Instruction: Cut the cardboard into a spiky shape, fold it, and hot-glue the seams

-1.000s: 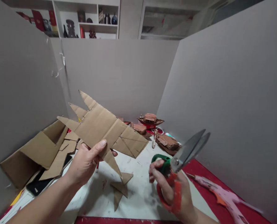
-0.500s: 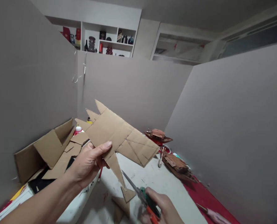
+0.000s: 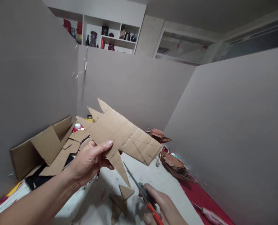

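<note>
Even, dim indoor light, soft shadows, wide-angle bending at edges, slight blur.

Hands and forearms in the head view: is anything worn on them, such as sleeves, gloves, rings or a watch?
Both are bare. The left hand and its forearm show no sleeve, glove, ring or watch up to the frame edge. The right hand is cut off at the bottom edge; the part that shows is ungloved, and its wrist is out of view.

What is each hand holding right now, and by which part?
The left hand pinches the spiked cardboard cutout near its lower middle edge, thumb on top. The right hand grips the scissors by their handles.
</note>
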Tool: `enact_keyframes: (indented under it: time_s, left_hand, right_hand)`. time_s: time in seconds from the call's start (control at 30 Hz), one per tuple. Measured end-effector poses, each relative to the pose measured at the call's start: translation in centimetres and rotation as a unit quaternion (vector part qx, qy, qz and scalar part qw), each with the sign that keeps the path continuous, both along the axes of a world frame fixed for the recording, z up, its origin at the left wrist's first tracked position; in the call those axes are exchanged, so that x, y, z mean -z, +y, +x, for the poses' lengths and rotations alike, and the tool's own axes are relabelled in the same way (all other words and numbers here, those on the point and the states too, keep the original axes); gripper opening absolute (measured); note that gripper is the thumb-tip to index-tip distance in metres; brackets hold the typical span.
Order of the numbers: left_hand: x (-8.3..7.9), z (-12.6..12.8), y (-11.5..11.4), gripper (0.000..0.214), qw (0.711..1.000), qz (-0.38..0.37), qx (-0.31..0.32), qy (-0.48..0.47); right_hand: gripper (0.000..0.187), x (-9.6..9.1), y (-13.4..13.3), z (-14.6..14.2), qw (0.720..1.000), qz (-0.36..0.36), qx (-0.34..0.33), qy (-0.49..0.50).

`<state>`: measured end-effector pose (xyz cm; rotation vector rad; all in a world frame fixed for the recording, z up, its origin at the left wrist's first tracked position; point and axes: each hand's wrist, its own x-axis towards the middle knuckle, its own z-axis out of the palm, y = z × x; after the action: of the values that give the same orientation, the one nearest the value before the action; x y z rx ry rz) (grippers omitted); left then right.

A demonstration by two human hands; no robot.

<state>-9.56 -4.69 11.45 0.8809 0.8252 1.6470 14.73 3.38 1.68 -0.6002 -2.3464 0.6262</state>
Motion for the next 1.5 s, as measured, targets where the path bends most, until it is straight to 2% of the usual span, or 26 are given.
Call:
enact_keyframes:
  time_s: [0.1,0.27,0.43,0.57,0.73,0.97,1.5]
  left_hand:
    - [0.0,0.1,0.0,0.052,1.000,0.000,0.004,0.021]
    - [0.6,0.1,0.4,0.047,0.999,-0.002,0.023,0.031]
    - [1.1,-0.1,0.7,0.018,0.996,-0.030,0.042,0.066]
    - [1.3,-0.1,0.8,0.027,0.994,-0.034,0.047,0.092]
    - [1.5,0.0,0.8,0.027,0.993,-0.034,0.045,0.103]
    - [1.6,-0.2,1.0,0.030,0.990,-0.021,0.049,0.130]
    - [1.7,-0.6,1.2,0.033,0.989,-0.011,0.046,0.140]
  right_hand:
    - [0.037,-0.4,-0.4,-0.1,1.000,-0.002,0.018,0.011]
    - [0.036,0.0,0.0,0.0,1.000,-0.021,0.010,0.007]
    - [0.037,0.6,0.8,0.2,0.998,-0.045,-0.025,-0.033]
    - [0.039,1.1,1.0,0.3,0.996,-0.072,-0.037,-0.042]
    - [0.045,1.7,0.5,0.3,0.990,-0.137,0.012,-0.006]
    - [0.046,1.4,0.5,0.3,0.992,-0.121,-0.003,-0.031]
    - [0.044,0.8,0.7,0.5,0.985,-0.161,-0.028,-0.063]
